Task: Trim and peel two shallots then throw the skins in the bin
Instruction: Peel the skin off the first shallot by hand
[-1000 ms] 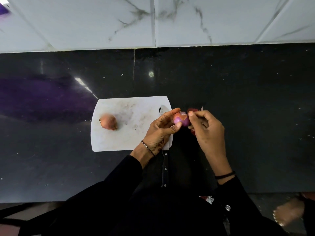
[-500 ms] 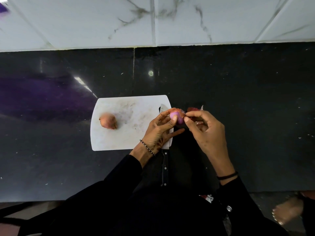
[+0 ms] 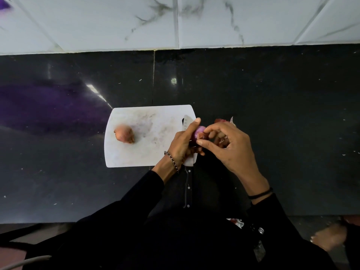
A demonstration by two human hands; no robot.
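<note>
Fingers (image 3: 212,128) of left hand (image 3: 181,145) and right hand (image 3: 231,151) pinching purple shallot (image 3: 199,131), right rolled further over it

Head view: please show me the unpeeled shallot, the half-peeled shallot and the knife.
unpeeled shallot (image 3: 124,134), head view, middle of its brown skin.
half-peeled shallot (image 3: 199,131), head view, bare purple flesh.
knife (image 3: 188,121), head view, visible part of the blade.

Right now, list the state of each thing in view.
held shallot, partly peeled, purple flesh showing.
left hand, grips held shallot.
right hand, pinches held shallot's skin.
board shallot, unpeeled, lying on cutting board.
knife, lying down, not held.
skin scraps, lying on counter beyond right hand.
</note>
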